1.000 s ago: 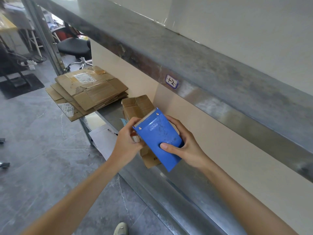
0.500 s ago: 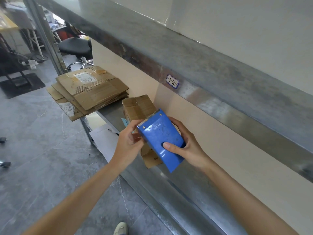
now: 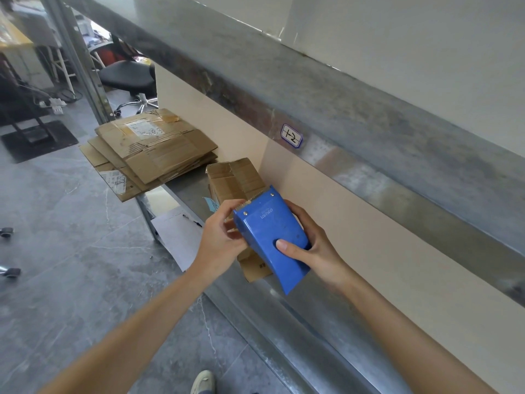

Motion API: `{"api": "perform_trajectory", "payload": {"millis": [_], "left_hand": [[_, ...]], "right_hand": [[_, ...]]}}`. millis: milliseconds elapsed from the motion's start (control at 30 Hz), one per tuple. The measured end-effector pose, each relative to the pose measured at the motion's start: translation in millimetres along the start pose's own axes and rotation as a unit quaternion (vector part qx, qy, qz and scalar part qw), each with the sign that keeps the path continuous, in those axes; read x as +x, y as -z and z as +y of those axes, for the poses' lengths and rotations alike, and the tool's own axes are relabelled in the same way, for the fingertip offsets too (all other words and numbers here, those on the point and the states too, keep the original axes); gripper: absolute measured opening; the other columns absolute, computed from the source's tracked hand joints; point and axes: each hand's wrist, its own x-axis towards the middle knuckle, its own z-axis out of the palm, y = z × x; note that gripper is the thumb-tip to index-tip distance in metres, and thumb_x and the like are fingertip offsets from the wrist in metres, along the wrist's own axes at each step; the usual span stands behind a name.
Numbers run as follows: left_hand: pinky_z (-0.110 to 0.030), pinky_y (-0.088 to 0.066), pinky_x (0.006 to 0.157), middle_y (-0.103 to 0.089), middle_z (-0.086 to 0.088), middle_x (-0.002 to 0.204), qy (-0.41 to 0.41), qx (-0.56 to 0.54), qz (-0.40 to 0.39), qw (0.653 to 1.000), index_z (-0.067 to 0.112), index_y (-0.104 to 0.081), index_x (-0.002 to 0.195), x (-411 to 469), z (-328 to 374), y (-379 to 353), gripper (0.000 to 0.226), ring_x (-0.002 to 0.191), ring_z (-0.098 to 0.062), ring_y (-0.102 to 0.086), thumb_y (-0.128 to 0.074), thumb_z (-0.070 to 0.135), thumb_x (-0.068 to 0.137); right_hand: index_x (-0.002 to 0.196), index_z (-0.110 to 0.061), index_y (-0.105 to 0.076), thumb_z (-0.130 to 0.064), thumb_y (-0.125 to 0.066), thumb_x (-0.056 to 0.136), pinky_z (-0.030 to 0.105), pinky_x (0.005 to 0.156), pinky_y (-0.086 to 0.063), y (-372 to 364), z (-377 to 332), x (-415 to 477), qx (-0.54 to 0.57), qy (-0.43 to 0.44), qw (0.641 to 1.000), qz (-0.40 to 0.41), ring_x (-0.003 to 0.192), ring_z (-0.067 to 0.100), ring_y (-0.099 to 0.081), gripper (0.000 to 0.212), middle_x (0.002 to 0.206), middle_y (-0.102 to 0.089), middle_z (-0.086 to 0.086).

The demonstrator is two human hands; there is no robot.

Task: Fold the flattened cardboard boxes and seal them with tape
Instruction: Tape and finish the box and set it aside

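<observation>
Flattened cardboard boxes [image 3: 153, 149] are lying in a loose stack at the far end of the metal shelf [image 3: 187, 191], overhanging its front edge. A smaller cardboard box [image 3: 233, 177] is sitting on the shelf against the back panel, nearer the person, and its near part is hidden behind the blue tape dispenser [image 3: 272, 237]. The right hand [image 3: 315, 248] is gripping the dispenser body, with the thumb pressing on the blue face and the fingers wrapping behind it out of sight. The left hand [image 3: 218, 240] is pinching the dispenser's toothed end, thumb above and fingers curling below. The tape roll and any tape end are hidden, so it cannot be told whether tape is lying between those fingers. A white paper sheet [image 3: 176, 237] with a pen [image 3: 193, 220] on it is hanging over the shelf edge, partly covered by the left wrist. A label [image 3: 291, 135] is sticking to the upper shelf beam. A shoe [image 3: 203, 382] is being cut off by the bottom edge.
</observation>
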Motion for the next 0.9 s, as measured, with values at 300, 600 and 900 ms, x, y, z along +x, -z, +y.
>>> {"api": "perform_trajectory", "payload": {"millis": [300, 600, 900], "left_hand": [[-0.031, -0.059, 0.074, -0.070, 0.002, 0.107, 0.001, 0.000, 0.026, 1.000, 0.033, -0.064, 0.106, -2, -3, -2, 0.047, 0.098, -0.020, -0.069, -0.070, -0.007, 0.084], [-0.025, -0.058, 0.067, -0.074, 0.004, 0.102, 0.067, -0.099, 0.009, 0.993, 0.025, -0.070, 0.104, -5, -4, -7, 0.029, 0.093, -0.016, -0.072, -0.062, 0.000, 0.091], [-0.026, -0.055, 0.062, -0.071, 0.002, 0.100, 0.180, -0.201, -0.053, 0.961, 0.024, -0.071, 0.082, 1, -5, 13, 0.014, 0.087, -0.012, -0.068, -0.062, 0.013, 0.079]], "right_hand": [[0.141, -0.029, -0.044, -0.017, -0.069, 0.083, 0.027, 0.088, -0.055, 2, 2, 3, 0.000, -0.001, 1.000, 0.002, 0.117, 0.014, -0.064, 0.064, 0.129, -0.065, -0.011], [0.140, -0.032, -0.045, -0.017, -0.070, 0.084, 0.026, 0.089, -0.054, 6, 6, 5, -0.012, 0.004, 1.000, -0.005, 0.118, 0.013, -0.063, 0.063, 0.131, -0.064, -0.011], [0.145, -0.034, -0.043, -0.007, -0.076, 0.086, 0.027, 0.091, -0.054, 18, 10, -3, -0.111, 0.021, 0.991, -0.069, 0.123, 0.016, -0.060, 0.072, 0.139, -0.056, -0.011]]}}
